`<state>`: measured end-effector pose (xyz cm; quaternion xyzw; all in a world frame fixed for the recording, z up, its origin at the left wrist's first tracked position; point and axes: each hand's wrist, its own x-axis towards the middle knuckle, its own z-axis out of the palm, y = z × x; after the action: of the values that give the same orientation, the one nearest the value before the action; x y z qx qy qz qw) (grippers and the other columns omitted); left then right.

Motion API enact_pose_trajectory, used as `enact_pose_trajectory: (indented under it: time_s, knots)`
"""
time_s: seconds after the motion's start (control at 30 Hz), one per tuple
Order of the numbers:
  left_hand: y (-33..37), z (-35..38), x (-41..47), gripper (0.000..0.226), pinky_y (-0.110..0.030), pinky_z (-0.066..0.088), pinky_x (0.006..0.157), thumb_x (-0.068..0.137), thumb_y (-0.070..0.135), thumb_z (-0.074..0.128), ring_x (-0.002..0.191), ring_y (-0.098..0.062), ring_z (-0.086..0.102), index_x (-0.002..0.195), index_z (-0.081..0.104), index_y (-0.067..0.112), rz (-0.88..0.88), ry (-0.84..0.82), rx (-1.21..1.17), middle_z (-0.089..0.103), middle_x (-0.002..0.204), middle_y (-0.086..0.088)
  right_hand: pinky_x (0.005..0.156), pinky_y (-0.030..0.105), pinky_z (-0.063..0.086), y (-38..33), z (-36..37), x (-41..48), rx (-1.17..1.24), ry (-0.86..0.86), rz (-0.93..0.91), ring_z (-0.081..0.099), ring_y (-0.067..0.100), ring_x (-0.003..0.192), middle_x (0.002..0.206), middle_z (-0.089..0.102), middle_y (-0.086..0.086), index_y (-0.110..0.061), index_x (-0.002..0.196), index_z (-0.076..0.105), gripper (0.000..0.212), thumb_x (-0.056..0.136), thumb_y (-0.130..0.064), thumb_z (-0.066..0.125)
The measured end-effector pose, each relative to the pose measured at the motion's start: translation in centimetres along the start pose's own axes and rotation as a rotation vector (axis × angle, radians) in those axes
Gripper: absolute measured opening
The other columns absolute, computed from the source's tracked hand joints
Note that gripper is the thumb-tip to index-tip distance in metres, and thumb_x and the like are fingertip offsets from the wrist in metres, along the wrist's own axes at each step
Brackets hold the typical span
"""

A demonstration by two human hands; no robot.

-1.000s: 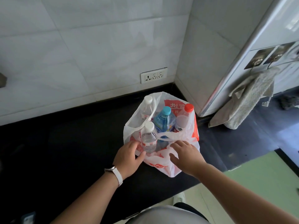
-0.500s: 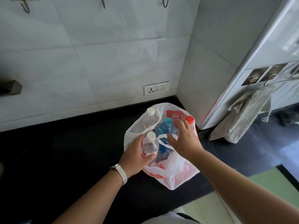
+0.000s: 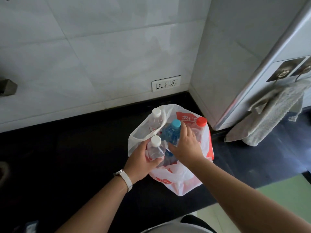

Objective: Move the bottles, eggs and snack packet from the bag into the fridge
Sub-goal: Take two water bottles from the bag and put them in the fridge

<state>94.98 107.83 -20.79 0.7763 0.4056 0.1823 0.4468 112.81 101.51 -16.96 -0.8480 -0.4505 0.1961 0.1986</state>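
Now, at centre frame, the bag (image 3: 178, 185) sits on the dark bench (image 3: 67, 157) with its bottles upright. The left grip (image 3: 144, 158) wraps the near white-capped bottle (image 3: 155, 147); the right grip (image 3: 186, 145) curls round the blue-capped bottle (image 3: 173, 132). Lift both straight up, clear of the bag's handles.

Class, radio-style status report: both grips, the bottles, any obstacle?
Left grip holds near white-capped bottle. Right grip round blue-capped bottle. Both bottles in bag. Bag handle lies across between bottles.

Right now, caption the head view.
Left hand grips nearer white-capped bottle, right hand blue-capped bottle, inside the bag.
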Motion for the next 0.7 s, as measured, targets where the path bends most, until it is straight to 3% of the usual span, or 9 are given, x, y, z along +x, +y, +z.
enact_pose_trajectory:
  time_s: [0.13, 0.3, 0.4, 0.57, 0.7]
  knots:
    - [0.2, 0.0, 0.2, 0.074, -0.037, 0.049, 0.104, 0.076, 0.045, 0.080, 0.127, 0.001, 0.049, 0.138, 0.043, 0.036, -0.011, -0.002, 0.014, 0.054, 0.132, 0.022, 0.117, 0.044, 0.022, 0.3, 0.7, 0.3, -0.038, 0.051, -0.033, 0.022, 0.023, 0.145, 0.157, 0.022, 0.000, -0.022, 0.151, 0.009, 0.096, 0.082, -0.051, 0.069]
    - [0.0, 0.2, 0.6, 0.075, -0.039, 0.048, 0.105, 0.073, 0.044, 0.082, 0.126, 0.000, 0.050, 0.137, 0.043, 0.036, -0.060, -0.034, -0.005, 0.057, 0.129, 0.022, 0.109, 0.040, 0.037, 0.2, 1.0, 0.6, 0.008, 0.116, -0.082, 0.034, 0.020, 0.133, 0.146, 0.033, -0.001, -0.021, 0.144, 0.023, 0.085, 0.081, -0.050, 0.071]
    - [0.1, 0.5, 1.2, 0.071, -0.040, 0.050, 0.103, 0.072, 0.037, 0.084, 0.121, -0.001, 0.054, 0.133, 0.047, 0.032, -0.108, -0.024, -0.067, 0.060, 0.124, 0.018, 0.104, 0.039, 0.043, 0.0, 1.2, 1.2, 0.109, 0.064, -0.066, 0.037, 0.021, 0.134, 0.148, 0.029, -0.001, -0.024, 0.145, 0.018, 0.085, 0.082, -0.046, 0.071]
    - [0.0, 0.0, 1.2, 0.054, -0.036, 0.055, 0.095, 0.072, 0.033, 0.086, 0.106, 0.001, 0.062, 0.117, 0.056, 0.030, -0.153, 0.013, -0.137, 0.067, 0.109, 0.016, 0.106, 0.047, 0.042, 0.0, 1.9, 2.0, 0.107, -0.011, -0.007, 0.033, 0.026, 0.139, 0.155, 0.021, 0.000, -0.033, 0.147, 0.006, 0.097, 0.078, -0.054, 0.072]
    - [-0.5, -0.7, 0.4, 0.051, -0.036, 0.057, 0.089, 0.070, 0.032, 0.087, 0.103, -0.001, 0.064, 0.111, 0.057, 0.033, -0.179, 0.069, -0.162, 0.067, 0.107, 0.013, 0.110, 0.050, 0.038, 0.3, 3.1, 2.4, 0.293, -0.036, 0.085, 0.028, 0.026, 0.143, 0.156, 0.018, -0.001, -0.040, 0.146, -0.002, 0.110, 0.072, -0.053, 0.077]
